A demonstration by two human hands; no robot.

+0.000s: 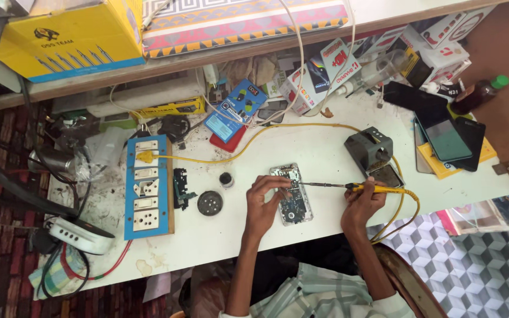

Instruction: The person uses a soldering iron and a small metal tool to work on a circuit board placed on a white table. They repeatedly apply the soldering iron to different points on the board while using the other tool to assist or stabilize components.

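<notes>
The right hand [362,203] is closed around the yellow handle of a soldering iron [349,187], fingers wrapped tight on it. The thin metal tip of the iron points to the left and reaches the upper part of an opened phone [293,194]. This phone lies flat on the white table [319,147], near the front edge, with its circuit board showing. The left hand [264,200] rests on the left side of the phone; its fingertips [282,184] are bent and press on the board, holding the phone, though I cannot tell if they pinch some small part.

The yellow cable [410,203] of the iron makes a loop at the right of the hand. Just behind the right hand stands a grey soldering stand [370,147]. Left of the phone there is a small round tin [226,179], a dark round disc [210,203], and then a blue switchboard [146,187] with white sockets. Dark phones [449,135] are stacked at the far right, beside a brown bottle [478,94] with a green cap.
</notes>
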